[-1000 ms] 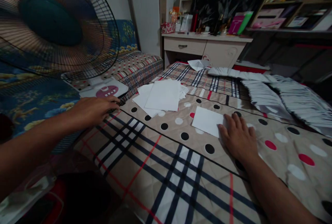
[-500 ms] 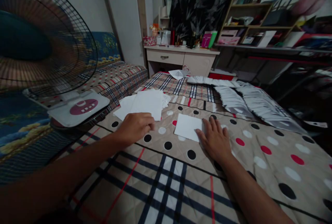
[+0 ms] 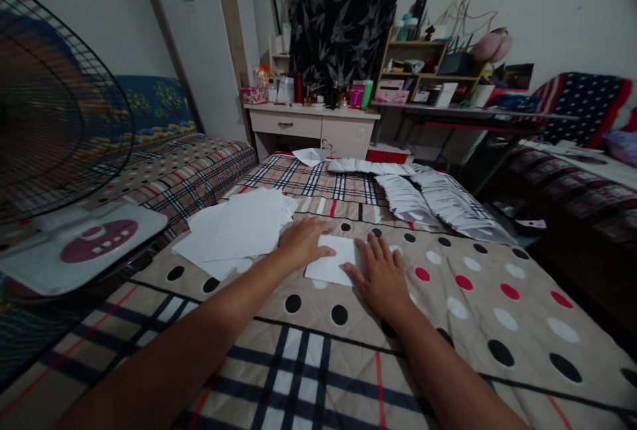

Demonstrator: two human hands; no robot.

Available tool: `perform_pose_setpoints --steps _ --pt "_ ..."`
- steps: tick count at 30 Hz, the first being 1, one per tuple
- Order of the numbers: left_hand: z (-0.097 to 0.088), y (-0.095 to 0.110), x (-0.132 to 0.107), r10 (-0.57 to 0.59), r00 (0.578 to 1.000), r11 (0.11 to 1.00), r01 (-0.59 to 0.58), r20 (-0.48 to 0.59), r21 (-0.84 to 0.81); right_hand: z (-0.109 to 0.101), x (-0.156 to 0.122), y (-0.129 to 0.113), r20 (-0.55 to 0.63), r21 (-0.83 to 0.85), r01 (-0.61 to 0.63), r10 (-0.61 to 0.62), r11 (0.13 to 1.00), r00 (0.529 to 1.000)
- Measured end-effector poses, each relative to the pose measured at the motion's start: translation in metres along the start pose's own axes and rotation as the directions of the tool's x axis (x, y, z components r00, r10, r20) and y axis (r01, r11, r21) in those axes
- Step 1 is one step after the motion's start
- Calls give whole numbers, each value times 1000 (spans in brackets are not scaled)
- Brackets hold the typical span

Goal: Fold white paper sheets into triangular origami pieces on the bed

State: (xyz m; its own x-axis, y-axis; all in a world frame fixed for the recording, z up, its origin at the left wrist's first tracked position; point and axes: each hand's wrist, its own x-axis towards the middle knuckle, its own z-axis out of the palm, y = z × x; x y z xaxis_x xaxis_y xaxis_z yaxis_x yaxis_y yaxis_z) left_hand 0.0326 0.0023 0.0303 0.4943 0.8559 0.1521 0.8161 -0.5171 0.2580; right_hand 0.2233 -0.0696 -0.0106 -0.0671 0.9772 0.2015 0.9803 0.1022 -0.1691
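Note:
A small white sheet of paper (image 3: 334,259), seemingly folded, lies on the dotted bedspread (image 3: 358,344) between my hands. On its right end my right hand (image 3: 385,277) rests flat with the fingers spread. My left hand (image 3: 304,243) is at its left edge, thumb apart from the fingers and lying over the paper; the fingertips reach its far left corner. Just left of that hand is a loose pile of larger white sheets (image 3: 243,224).
Overlapping rows of folded white papers (image 3: 450,201) lie toward the bed's far right. Another white paper (image 3: 311,156) is near the far edge. A fan (image 3: 64,105) stands at left. Beyond the bed are a white dresser (image 3: 308,126) and a cluttered shelf (image 3: 418,75).
My left hand has moved right from beside the pile to the small sheet's left edge, its fingers unfolding. The right hand stays on the sheet. The view has turned right.

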Motion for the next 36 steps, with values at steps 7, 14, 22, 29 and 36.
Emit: perform_pose_setpoints --steps 7,14,22,29,36 --pt "2 -9 -5 -107 994 974 98 -34 -203 -8 -2 -3 -25 87 98 -96 991 995" --pt "1 -10 -18 -280 943 863 164 -183 -478 -10 -4 -10 -151 123 339 -320 933 935" --pt "-18 -4 -41 -213 964 110 184 158 -977 -9 -1 2 -368 412 308 -153 857 917" --pt "3 -19 -42 -145 981 497 -39 -127 -867 -3 5 10 -518 684 427 -18 592 855" --pt "13 -16 -45 270 914 848 -375 -304 -376 -6 5 6 -394 844 317 100 433 913"
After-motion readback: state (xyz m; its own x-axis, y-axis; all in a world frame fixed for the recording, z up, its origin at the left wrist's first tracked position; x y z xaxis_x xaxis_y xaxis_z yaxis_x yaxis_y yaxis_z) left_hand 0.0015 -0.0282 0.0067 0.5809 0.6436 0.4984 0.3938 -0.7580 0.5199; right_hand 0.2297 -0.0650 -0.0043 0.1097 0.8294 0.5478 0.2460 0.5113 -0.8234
